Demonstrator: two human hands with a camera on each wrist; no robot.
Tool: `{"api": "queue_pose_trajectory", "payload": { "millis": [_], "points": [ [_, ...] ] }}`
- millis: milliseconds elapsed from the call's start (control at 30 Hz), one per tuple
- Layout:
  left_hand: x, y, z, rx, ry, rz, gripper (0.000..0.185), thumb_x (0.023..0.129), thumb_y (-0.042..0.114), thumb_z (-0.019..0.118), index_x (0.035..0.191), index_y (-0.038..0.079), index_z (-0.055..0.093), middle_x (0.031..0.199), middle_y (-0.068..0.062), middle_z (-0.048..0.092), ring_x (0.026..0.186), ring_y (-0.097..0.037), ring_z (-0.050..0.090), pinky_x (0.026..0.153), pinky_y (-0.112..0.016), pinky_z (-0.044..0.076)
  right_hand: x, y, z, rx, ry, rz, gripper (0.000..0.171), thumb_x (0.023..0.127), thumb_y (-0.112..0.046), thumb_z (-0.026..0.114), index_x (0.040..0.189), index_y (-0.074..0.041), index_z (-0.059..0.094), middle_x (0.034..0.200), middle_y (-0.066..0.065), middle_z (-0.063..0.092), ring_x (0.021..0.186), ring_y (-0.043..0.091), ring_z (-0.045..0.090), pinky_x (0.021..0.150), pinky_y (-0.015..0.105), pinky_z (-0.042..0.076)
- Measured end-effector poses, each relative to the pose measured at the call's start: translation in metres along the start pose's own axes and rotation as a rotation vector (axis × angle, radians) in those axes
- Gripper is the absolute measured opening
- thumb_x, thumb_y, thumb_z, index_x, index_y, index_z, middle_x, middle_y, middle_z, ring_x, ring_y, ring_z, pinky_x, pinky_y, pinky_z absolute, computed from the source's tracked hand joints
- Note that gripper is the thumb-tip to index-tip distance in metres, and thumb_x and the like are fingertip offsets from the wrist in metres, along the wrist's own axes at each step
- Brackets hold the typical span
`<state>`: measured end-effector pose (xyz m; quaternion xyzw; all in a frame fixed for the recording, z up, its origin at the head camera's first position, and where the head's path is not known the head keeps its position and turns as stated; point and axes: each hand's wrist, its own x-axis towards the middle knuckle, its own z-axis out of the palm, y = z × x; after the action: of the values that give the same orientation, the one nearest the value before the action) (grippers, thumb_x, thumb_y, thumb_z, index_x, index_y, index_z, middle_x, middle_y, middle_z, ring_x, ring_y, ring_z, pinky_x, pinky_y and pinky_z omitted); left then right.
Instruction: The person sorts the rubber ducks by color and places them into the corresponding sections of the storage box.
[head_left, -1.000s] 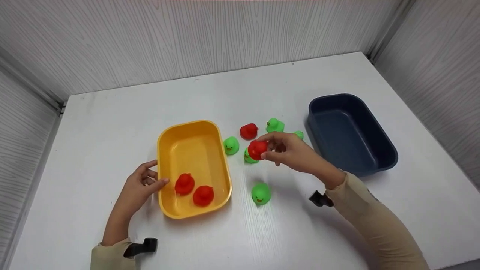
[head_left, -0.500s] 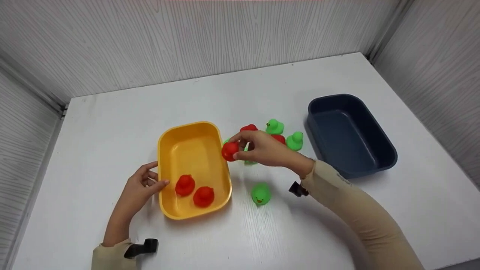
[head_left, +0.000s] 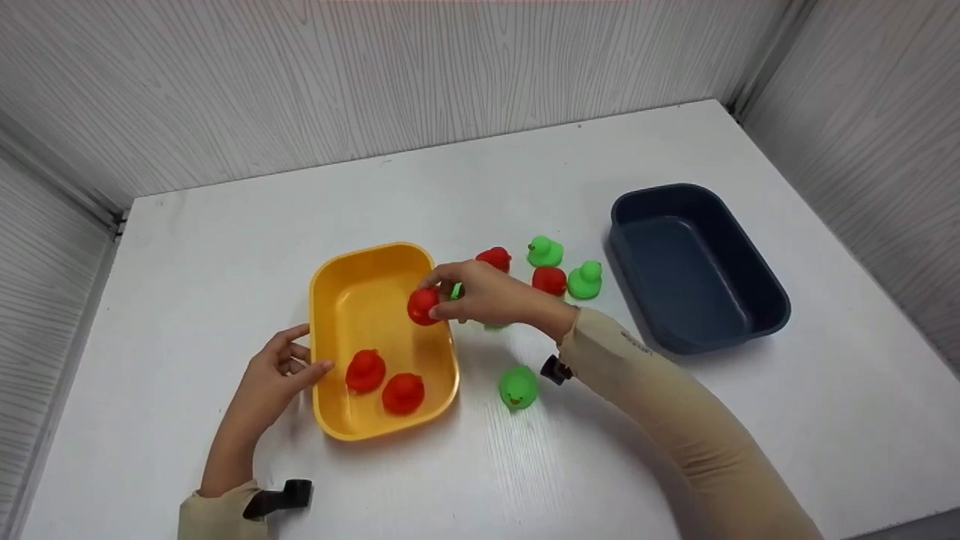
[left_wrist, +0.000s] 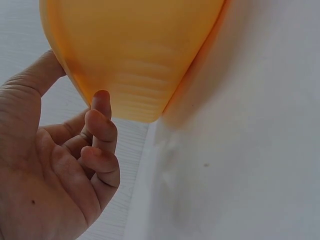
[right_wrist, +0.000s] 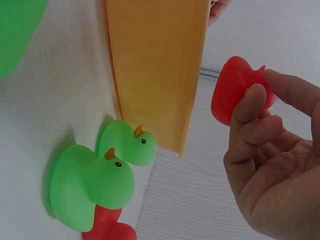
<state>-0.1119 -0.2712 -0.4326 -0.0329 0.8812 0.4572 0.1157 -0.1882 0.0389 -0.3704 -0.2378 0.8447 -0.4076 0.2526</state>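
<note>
Red duck [head_left: 422, 305] is being pinched in the right hand [head_left: 480, 294] over the yellow tub [head_left: 324, 352]. Left hand [head_left: 279, 373] is resting on the tub's rim, fingers loosely curled, thumb touching.

Beige long sleeves [head_left: 660, 390] (snug), black strap-on device [head_left: 279, 496] at each wrist.

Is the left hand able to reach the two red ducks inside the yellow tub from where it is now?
Probably yes. The left hand rests at the yellow tub's outer wall; the two red ducks lie just inside, the tub is open-topped, and nothing covers them.
</note>
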Motion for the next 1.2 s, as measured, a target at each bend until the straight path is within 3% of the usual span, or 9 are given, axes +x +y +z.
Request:
{"api": "queue_pose_trajectory", "payload": {
  "millis": [300,467,567,833,1200],
  "points": [
    [0.0,-0.001,0.0,0.005,0.011,0.029,0.067,0.088,0.034,0.07,0.143,0.009,0.041,0.1,-0.003,0.054,0.077,-0.008,0.051,0.063,-0.019,0.043,0.016,0.005,0.016,-0.005,-0.056,-0.04,0.034,0.092,-0.017,0.066,0.125,-0.013,0.062,0.1,0.005,0.061,0.084,0.02,0.056,0.069,0.024,0.051],
    [-0.001,-0.001,-0.001,-0.001,0.009,0.019,0.067,0.088,0.034,0.07,0.143,0.01,0.04,0.101,-0.003,0.053,0.079,-0.008,0.05,0.065,-0.019,0.042,0.021,0.006,0.021,-0.074,-0.066,-0.048,0.033,0.091,-0.018,0.067,0.124,-0.014,0.063,0.101,0.004,0.064,0.083,0.015,0.055,0.071,0.023,0.05],
    [0.0,-0.001,0.0,-0.001,0.005,0.01,0.068,0.088,0.035,0.07,0.144,0.01,0.039,0.102,-0.003,0.053,0.079,-0.008,0.051,0.065,-0.019,0.042,0.023,0.008,0.023,-0.135,-0.076,-0.066,0.033,0.091,-0.018,0.067,0.123,-0.013,0.064,0.103,0.004,0.066,0.09,0.016,0.055,0.074,0.02,0.046],
    [0.001,-0.003,0.0,0.014,-0.003,0.002,0.07,0.088,0.037,0.069,0.145,0.011,0.038,0.104,-0.006,0.053,0.08,-0.009,0.05,0.065,-0.019,0.042,0.027,0.011,0.024,-0.21,-0.114,-0.028,0.034,0.091,-0.019,0.068,0.124,-0.014,0.064,0.104,0.003,0.068,0.09,0.016,0.056,0.078,0.021,0.049],
    [0.001,-0.001,0.001,0.008,0.009,0.006,0.067,0.088,0.034,0.07,0.144,0.01,0.04,0.102,-0.006,0.054,0.079,-0.01,0.05,0.064,-0.019,0.043,0.03,0.012,0.03,-0.325,-0.162,-0.051,0.032,0.091,-0.019,0.067,0.123,-0.017,0.065,0.103,0.001,0.068,0.09,0.015,0.056,0.08,0.023,0.049]
  ]
}}
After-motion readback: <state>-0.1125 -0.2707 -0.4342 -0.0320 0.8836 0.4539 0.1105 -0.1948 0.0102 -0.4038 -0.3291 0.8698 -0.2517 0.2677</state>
